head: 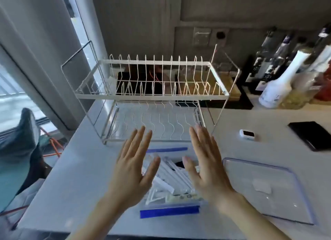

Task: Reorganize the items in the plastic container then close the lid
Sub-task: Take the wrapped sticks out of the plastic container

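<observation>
I see my left hand [133, 165] and right hand [206, 161] spread flat and empty above the open plastic container [169, 211] of jumbled white items [170, 175] on the near bench [75, 177], its clear lid [268, 189] lying just right, a wire dish rack [152, 96] beyond.

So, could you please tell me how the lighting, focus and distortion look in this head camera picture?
Head view: daylight floods in from the window at left, washing it out; wide-angle distortion bows the rack and counter edges; the bottles at right are smeared and soft; the left hand, right hand and container are fairly sharp; the clear lid shows small glints.
</observation>
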